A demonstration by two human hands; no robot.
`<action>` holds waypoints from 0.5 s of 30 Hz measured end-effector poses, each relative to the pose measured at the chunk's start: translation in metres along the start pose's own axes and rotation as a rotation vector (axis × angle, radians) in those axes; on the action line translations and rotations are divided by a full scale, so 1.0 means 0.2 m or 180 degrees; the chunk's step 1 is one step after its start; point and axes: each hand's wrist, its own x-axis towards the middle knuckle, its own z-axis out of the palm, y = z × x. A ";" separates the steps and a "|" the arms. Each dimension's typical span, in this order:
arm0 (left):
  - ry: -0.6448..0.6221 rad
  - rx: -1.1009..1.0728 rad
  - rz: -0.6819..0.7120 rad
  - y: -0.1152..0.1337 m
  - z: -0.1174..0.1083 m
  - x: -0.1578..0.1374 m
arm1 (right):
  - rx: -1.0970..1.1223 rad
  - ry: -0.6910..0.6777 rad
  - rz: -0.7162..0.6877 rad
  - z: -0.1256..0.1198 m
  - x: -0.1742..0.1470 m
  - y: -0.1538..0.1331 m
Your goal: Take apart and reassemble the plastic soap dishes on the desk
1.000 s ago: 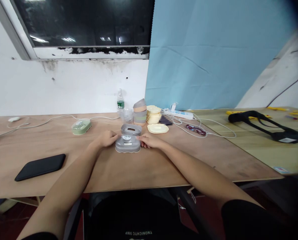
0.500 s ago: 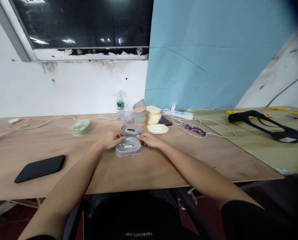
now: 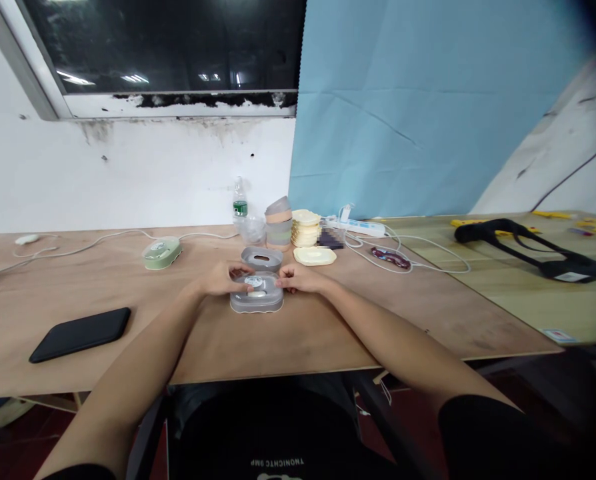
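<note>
A grey, see-through oval plastic case [image 3: 258, 305] with a scalloped pale lower edge sits on the table in front of me. A round printed sticker and a pale slot show on its top. My left hand [image 3: 223, 278] grips its left side, the thumb lying over the top near the sticker. On the right side my right hand [image 3: 301, 278] pinches the edge, thumb on top and the other fingers curled. Just behind stands a second grey oval plastic piece [image 3: 261, 259] with a dark slot, apart from my fingers.
Behind are stacked grey and peach oval pieces [image 3: 279, 227], a stack of cream trays [image 3: 305, 230], a single cream tray [image 3: 315, 257], a clear bottle [image 3: 239, 199] and a power strip [image 3: 365, 229]. Leftward lie a green case [image 3: 162, 253] and a black phone [image 3: 81, 335]. A black frame [image 3: 533, 250] lies right.
My left thumb has moved down over the case's top, and the sticker shows more plainly. My right hand has shifted slightly on the edge. The view has tilted a little.
</note>
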 end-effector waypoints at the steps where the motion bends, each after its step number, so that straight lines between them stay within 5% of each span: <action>1: -0.0024 -0.0005 0.0009 0.00 0.00 0.00 | -0.0027 -0.0045 -0.0002 0.00 0.00 0.00; 15: -0.0095 -0.0116 -0.0037 -0.02 -0.01 0.02 | -0.0407 0.0366 0.0140 0.02 0.00 -0.02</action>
